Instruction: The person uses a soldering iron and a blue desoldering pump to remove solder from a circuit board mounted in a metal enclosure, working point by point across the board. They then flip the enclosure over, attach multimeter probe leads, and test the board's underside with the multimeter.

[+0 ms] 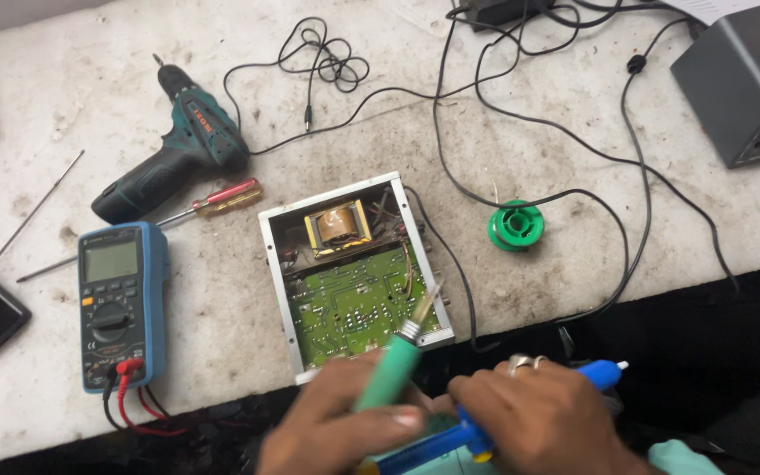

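The green-handled soldering iron [395,361] points its tip at the green circuit board [358,303] inside the open metal chassis [276,273] near the bench's front edge, pinched in the left hand [345,427]. The right hand [543,413] is closed around a blue desoldering pump [450,440] just beside it. Farther out lie a multimeter [120,303], red screwdriver [222,199], cordless drill [178,149] and green solder spool [516,225].

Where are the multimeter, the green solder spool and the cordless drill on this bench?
Multimeter [121,303]: head view, on its dial.
Green solder spool [516,225]: head view, on its rim.
Cordless drill [188,145]: head view, on its teal body.
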A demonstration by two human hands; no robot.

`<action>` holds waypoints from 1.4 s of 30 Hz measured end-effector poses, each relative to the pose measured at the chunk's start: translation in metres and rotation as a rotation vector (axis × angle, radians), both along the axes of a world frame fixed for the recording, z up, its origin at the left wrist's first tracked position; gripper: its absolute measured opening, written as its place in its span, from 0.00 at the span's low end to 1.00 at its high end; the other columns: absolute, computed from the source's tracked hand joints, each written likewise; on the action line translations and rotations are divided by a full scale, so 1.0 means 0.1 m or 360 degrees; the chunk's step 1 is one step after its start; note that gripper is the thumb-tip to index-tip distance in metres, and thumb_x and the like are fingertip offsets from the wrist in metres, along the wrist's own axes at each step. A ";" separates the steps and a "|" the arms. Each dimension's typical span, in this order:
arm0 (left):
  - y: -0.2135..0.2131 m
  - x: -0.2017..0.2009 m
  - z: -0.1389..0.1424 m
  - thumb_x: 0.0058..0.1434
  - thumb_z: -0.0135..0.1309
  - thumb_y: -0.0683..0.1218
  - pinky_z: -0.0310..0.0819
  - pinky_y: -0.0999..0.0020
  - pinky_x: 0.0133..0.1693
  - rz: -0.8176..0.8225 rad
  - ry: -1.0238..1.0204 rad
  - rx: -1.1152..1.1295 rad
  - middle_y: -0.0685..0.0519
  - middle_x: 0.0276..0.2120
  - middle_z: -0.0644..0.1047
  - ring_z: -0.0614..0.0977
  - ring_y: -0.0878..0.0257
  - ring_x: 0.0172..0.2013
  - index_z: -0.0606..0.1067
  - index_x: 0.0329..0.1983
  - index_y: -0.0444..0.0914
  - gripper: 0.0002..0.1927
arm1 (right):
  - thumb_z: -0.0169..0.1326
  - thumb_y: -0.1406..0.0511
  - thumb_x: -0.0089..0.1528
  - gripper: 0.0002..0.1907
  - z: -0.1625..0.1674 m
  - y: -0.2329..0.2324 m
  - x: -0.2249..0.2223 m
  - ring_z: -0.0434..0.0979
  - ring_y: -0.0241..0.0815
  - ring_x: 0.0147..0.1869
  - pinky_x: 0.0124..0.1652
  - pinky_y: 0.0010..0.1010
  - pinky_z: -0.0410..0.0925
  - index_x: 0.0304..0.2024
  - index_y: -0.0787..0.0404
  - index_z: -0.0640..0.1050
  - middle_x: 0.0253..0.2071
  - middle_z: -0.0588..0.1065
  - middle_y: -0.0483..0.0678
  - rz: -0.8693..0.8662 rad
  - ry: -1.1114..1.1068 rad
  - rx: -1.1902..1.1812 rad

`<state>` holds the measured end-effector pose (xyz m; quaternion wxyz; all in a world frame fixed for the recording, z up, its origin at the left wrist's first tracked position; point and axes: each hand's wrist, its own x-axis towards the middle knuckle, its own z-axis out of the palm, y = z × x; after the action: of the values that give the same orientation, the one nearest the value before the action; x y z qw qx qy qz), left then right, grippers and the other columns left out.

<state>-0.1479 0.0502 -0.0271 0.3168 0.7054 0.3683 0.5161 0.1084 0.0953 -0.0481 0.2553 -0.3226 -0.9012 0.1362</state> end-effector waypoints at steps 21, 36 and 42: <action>-0.11 -0.92 -0.28 0.64 0.53 0.43 0.84 0.66 0.45 0.0668 0.0059 -0.0421 0.44 0.40 0.85 0.89 0.60 0.40 0.71 0.58 0.33 0.20 | 0.62 0.55 0.66 0.35 0.19 0.11 0.89 0.75 0.45 0.44 0.49 0.39 0.69 0.68 0.65 0.66 0.40 0.75 0.51 -0.0452 0.1462 -0.1136; 0.07 -0.15 -0.08 0.49 0.64 0.39 0.81 0.77 0.27 0.0883 0.0196 -0.0746 0.49 0.25 0.86 0.88 0.69 0.24 0.83 0.39 0.33 0.13 | 0.50 0.43 0.65 0.40 0.14 0.30 0.67 0.75 0.73 0.55 0.50 0.72 0.71 0.68 0.55 0.53 0.68 0.64 0.68 -0.0650 0.1631 -0.1074; 0.09 -0.12 -0.08 0.49 0.63 0.40 0.81 0.77 0.26 0.0923 0.0273 -0.0759 0.50 0.23 0.85 0.88 0.69 0.23 0.83 0.39 0.33 0.13 | 0.50 0.44 0.69 0.36 0.05 0.29 0.77 0.72 0.56 0.61 0.59 0.68 0.68 0.70 0.54 0.55 0.66 0.63 0.73 -0.0490 0.1562 -0.0858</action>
<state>-0.1599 0.0591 -0.0347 0.2807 0.5192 0.6875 0.4232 0.1857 0.1245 -0.0428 0.5689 -0.4026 -0.5536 0.4559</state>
